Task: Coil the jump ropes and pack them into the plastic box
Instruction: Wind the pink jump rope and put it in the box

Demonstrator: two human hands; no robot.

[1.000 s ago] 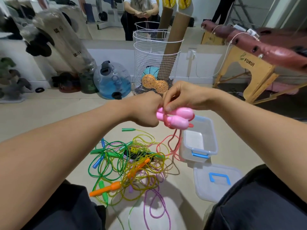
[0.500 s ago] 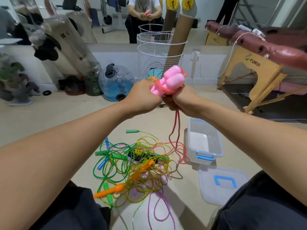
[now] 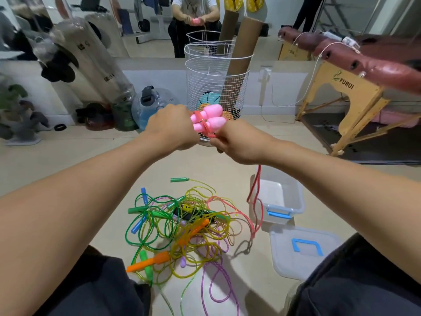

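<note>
My left hand (image 3: 173, 126) grips two pink jump-rope handles (image 3: 210, 120) held side by side at chest height, with turns of red cord around them. My right hand (image 3: 237, 144) pinches that red cord (image 3: 256, 190) just below the handles; the cord hangs down past the box to the floor. A tangle of green, yellow, purple and orange jump ropes (image 3: 182, 224) lies on the floor between my knees. The clear plastic box (image 3: 293, 197) with blue latches stands open to the right of the tangle.
The box's lid (image 3: 303, 249) with a blue handle lies beside my right knee. A white wire basket (image 3: 216, 92) with cardboard tubes stands ahead, by a blue water jug (image 3: 148, 106). A folded massage table (image 3: 355, 71) is at the right. A mirror lines the wall.
Both hands rose with the pink handles from low over the floor to chest height. The red cord now wraps the handles and has been drawn up out of the tangle.
</note>
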